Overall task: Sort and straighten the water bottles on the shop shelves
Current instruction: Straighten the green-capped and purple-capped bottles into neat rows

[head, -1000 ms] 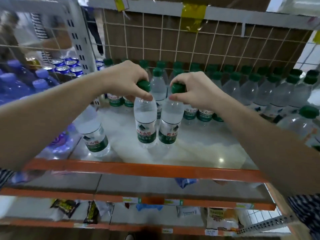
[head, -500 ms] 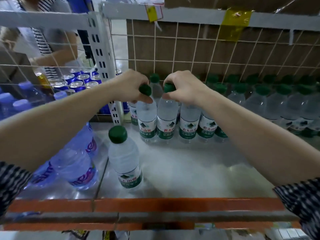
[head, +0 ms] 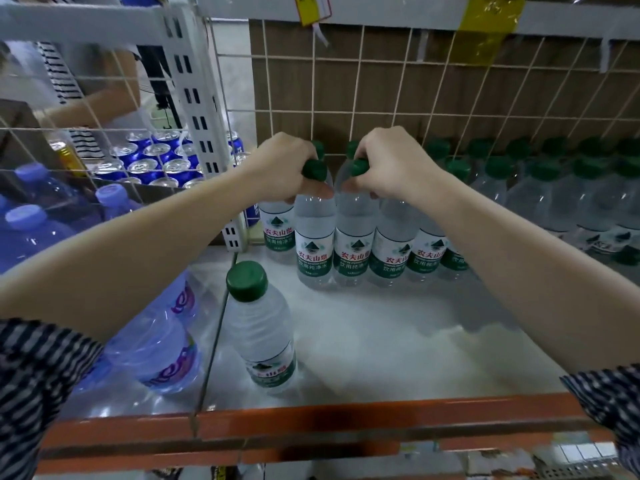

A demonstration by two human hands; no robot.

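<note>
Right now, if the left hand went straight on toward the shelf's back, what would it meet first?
Probably the rear green-capped bottle, just behind the water bottle that the left hand grips; then the wire grid. Depth is unclear.

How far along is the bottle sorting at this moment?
Done: the back rows of green-capped bottles stand lined up on the right. In hand: the left hand grips one bottle by its neck, the right hand its neighbour, side by side. Left: a stray bottle stands alone near the shelf front.
</note>
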